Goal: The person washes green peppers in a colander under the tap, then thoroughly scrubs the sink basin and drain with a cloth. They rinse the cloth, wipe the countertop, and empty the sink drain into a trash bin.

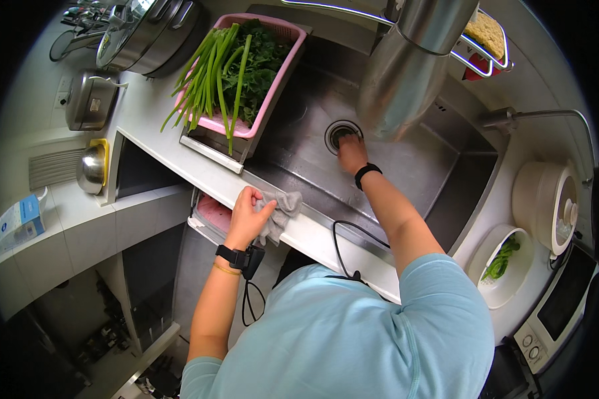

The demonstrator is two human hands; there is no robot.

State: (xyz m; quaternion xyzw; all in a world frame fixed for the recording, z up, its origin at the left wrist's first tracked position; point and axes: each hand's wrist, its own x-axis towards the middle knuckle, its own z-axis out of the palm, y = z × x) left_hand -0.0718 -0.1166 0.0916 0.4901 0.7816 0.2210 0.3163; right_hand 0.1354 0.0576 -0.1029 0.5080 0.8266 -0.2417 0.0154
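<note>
My right hand [352,152] reaches down into the stainless steel sink [304,119], its fingers at the round drain [331,135]; whether they grip anything there is hidden. My left hand [249,214] is over the counter's front edge, at a crumpled grey cloth [285,212]. Its fingers are bent and touch or overlap the cloth; a firm grip cannot be made out. Left of the drain, a pink plastic basket [259,130] rests over the sink's edge with long green stalks [212,75] and dark leafy greens [259,75] in it.
A large metal cylinder [404,75] hangs over the sink's far side, near a wire rack [484,65] holding a sponge. On the right stand a white colander [479,259] with green leaves, a lidded cream pot [539,199] and a microwave [554,309]. A black cable [335,244] crosses the counter edge.
</note>
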